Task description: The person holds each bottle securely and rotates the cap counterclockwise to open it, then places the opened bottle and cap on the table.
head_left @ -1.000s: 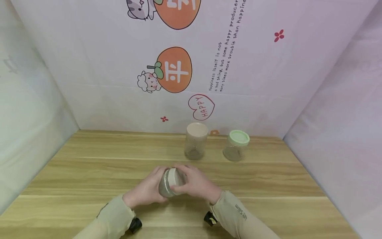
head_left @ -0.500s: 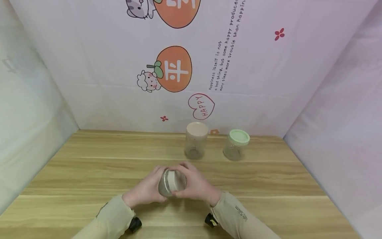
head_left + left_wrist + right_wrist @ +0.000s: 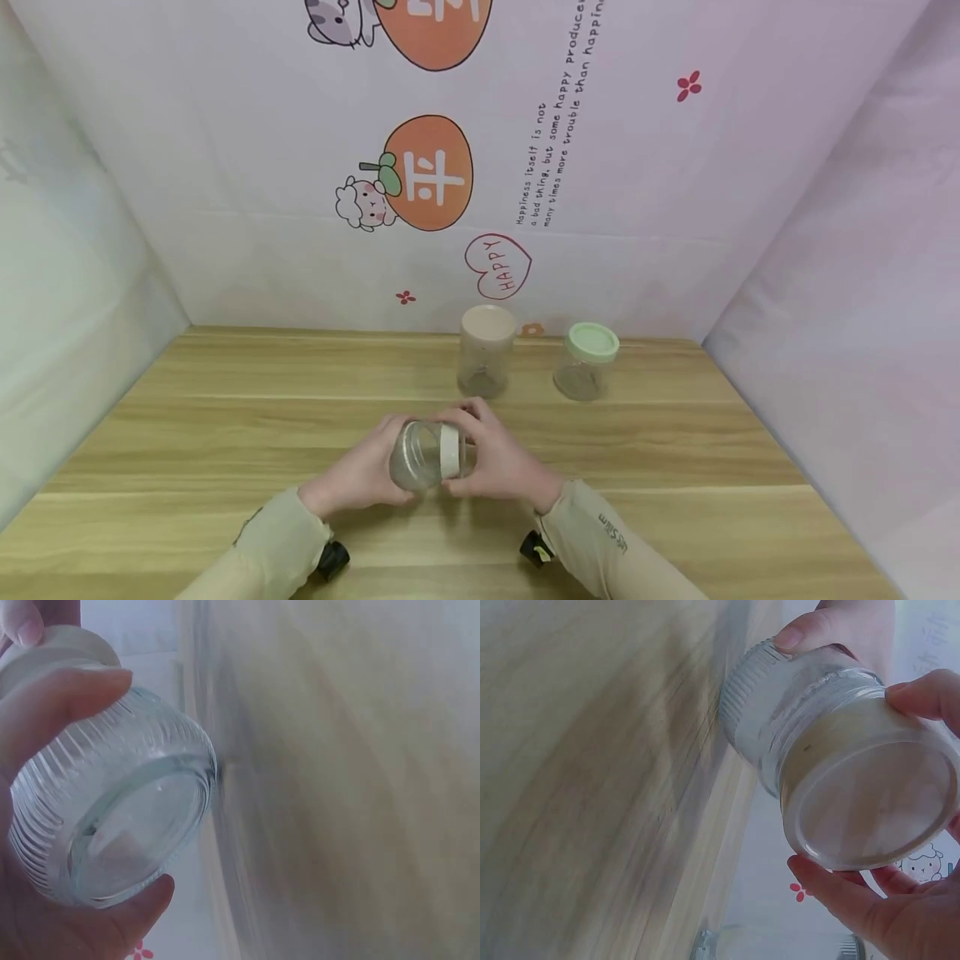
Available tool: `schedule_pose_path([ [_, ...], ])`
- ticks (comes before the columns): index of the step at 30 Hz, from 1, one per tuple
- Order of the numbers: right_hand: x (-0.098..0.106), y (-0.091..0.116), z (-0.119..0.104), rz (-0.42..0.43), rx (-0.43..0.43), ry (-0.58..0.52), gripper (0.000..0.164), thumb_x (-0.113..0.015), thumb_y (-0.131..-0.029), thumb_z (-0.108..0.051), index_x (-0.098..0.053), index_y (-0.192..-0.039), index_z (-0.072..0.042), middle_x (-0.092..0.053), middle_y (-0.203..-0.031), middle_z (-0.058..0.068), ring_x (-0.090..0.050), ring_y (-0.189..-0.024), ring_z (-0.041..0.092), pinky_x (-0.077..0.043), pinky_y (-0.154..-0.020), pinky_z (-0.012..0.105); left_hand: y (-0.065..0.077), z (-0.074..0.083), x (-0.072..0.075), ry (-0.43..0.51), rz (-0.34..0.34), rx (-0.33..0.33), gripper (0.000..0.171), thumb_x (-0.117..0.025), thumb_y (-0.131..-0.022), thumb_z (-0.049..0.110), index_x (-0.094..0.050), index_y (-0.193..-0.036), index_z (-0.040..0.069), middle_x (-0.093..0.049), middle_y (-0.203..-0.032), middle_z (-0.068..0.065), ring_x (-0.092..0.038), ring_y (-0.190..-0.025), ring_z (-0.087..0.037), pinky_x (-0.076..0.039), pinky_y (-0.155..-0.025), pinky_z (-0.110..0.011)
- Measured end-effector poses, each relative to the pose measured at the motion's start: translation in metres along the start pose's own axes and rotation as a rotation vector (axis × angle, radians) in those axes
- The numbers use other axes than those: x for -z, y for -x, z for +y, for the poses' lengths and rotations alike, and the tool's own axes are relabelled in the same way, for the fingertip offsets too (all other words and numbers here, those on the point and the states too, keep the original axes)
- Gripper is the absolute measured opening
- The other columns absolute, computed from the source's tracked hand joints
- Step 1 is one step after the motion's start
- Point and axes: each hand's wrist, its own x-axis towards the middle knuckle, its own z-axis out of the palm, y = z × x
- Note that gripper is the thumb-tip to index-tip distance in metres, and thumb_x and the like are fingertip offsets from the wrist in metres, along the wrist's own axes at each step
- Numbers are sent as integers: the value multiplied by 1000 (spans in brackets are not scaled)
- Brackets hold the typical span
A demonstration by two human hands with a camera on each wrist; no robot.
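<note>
A clear ribbed glass jar (image 3: 415, 457) lies tipped on its side in the air over the middle of the table, its base toward my left hand (image 3: 360, 473). That hand grips the glass body, thumb and fingers on opposite sides of it, as the left wrist view shows with the jar's base (image 3: 139, 832) facing the camera. My right hand (image 3: 504, 468) pinches the rim of the pale lid (image 3: 450, 451) at the jar's mouth. In the right wrist view, rings of the glass neck (image 3: 825, 694) show right beside the lid; whether it is screwed on I cannot tell.
Behind the hands stand a taller clear jar (image 3: 483, 358) with a pale pinkish lid and, to its right, a shorter jar (image 3: 581, 371) with a green lid. A printed white cloth (image 3: 615, 275) hangs at the back of the wooden table (image 3: 225, 400).
The pale lid has shifted right with my right hand, and more of the glass body shows between the hands. The jar looks more level. The head view has swung slightly.
</note>
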Motion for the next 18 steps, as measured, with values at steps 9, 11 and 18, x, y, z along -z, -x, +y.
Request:
schedule_pose_path([
  [9, 3, 4, 4, 85, -26, 49, 61, -85, -62, -6, -50, -111, -5, -45, -115, 11, -51, -104, 21, -52, -92, 39, 7, -8, 8, 39, 1, 3, 90, -88, -56, 16, -42, -132, -2, -53, -124, -15, -54, -108, -29, -49, -91, -48],
  [11, 4, 4, 6, 110, -36, 79, 58, -86, -62, -9, -50, -108, -5, -48, -111, 8, -51, -101, 18, -52, -88, 34, 11, -9, 13, 69, 14, 41, 91, -88, -56, 16, -42, -133, -1, -54, -124, -15, -55, -108, -30, -50, -89, -47],
  [18, 1, 3, 11, 115, -43, 134, 54, -89, -60, -16, -45, -89, -6, -56, -98, 6, -52, -91, 17, -47, -80, 29, 34, -9, 40, 76, 153, 94, 96, -89, -56, 17, -38, -135, -3, -52, -127, -23, -54, -111, -40, -50, -89, -54],
])
